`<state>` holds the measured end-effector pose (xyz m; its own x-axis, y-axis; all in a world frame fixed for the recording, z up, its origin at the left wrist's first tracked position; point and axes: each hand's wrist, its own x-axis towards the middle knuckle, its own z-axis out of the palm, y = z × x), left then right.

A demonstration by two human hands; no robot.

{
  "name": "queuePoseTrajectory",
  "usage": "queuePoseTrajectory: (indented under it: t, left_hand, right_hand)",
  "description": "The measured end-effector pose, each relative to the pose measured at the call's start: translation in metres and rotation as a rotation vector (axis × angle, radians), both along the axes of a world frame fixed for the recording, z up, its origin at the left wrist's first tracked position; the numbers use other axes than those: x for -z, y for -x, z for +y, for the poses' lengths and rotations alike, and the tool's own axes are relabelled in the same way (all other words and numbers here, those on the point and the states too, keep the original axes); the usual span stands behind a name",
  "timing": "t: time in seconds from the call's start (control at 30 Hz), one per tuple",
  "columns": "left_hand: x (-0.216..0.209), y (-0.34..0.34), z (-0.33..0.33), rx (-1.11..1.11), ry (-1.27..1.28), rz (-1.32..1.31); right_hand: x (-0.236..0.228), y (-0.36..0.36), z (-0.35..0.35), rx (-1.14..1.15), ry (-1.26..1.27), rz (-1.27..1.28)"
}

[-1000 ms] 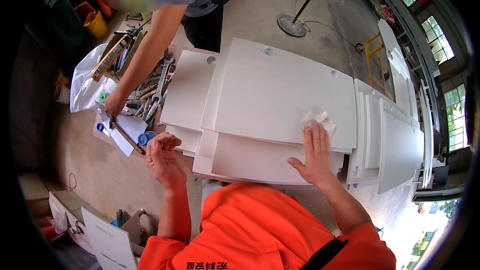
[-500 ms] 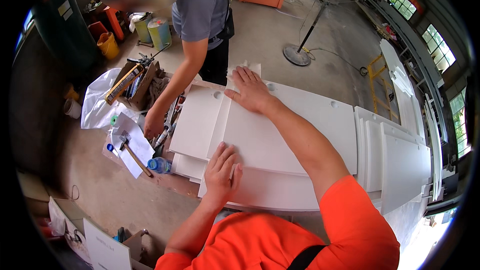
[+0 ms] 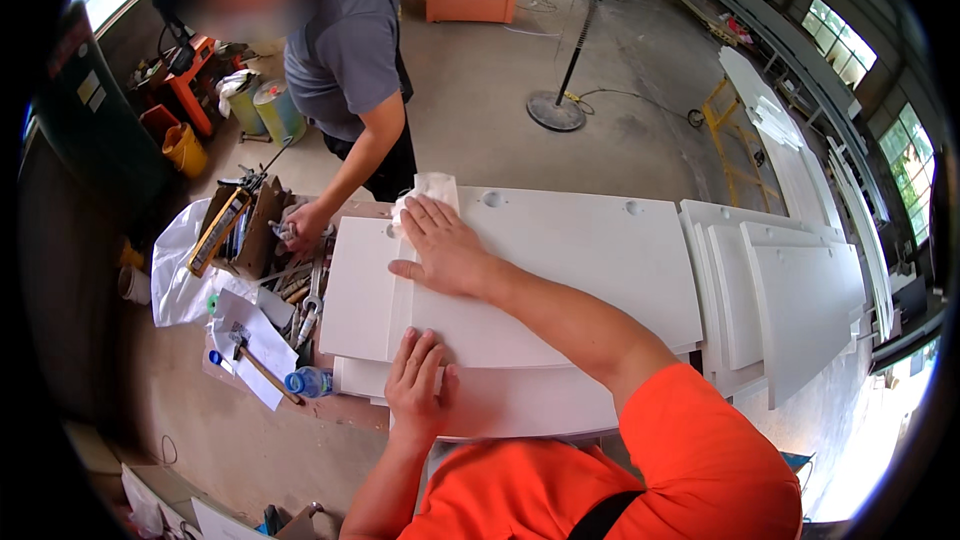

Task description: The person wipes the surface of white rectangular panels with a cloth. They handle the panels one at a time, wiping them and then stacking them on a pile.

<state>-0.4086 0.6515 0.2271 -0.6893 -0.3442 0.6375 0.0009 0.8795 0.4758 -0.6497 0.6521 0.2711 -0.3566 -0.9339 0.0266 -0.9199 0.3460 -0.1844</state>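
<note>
Orange sleeve (image 3: 715, 445) at the lower right of the frame gives way to a bare right forearm, which slants up and leftward over a white board (image 3: 575, 275) in the middle of the picture. At its end the right hand (image 3: 445, 252) lies palm down, its four fingers stretched out flat toward the upper left, close together, with the thumb spread away to the left. These fingers rest on a crumpled white cloth (image 3: 436, 196), left of the upper centre, at the board's far left corner; they press on it rather than grip it.

From the bottom edge, the left forearm rises to the left hand (image 3: 418, 392), below the centre. Its fingers point upward, loosely bent and slightly apart, with nothing between them. The fingertips overlap the board's near edge; whether they touch it I cannot tell. Left of this hand lie a blue-capped bottle (image 3: 312, 382) and a hammer (image 3: 264, 368).
</note>
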Motion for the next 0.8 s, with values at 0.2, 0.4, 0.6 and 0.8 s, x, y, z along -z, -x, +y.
queuePoseTrajectory:
  t: [0.2,0.4,0.6,0.8]
  left_hand:
    - [-0.015,-0.001,-0.007,0.005,0.050,-0.028]
    - [-0.050,0.058,-0.023,0.090,0.087,-0.206]
    - [-0.047,0.076,-0.023,0.141,0.119,-0.495]
    - [-0.039,0.073,-0.025,0.156,0.118,-0.491]
  right_hand:
    - [0.001,0.099,0.151,0.488,-0.054,0.032]
    - [0.003,0.149,0.287,0.934,-0.170,0.107]
    - [-0.008,0.171,0.300,0.912,-0.060,0.042]
    - [0.002,0.053,0.374,1.074,-0.046,-0.126]
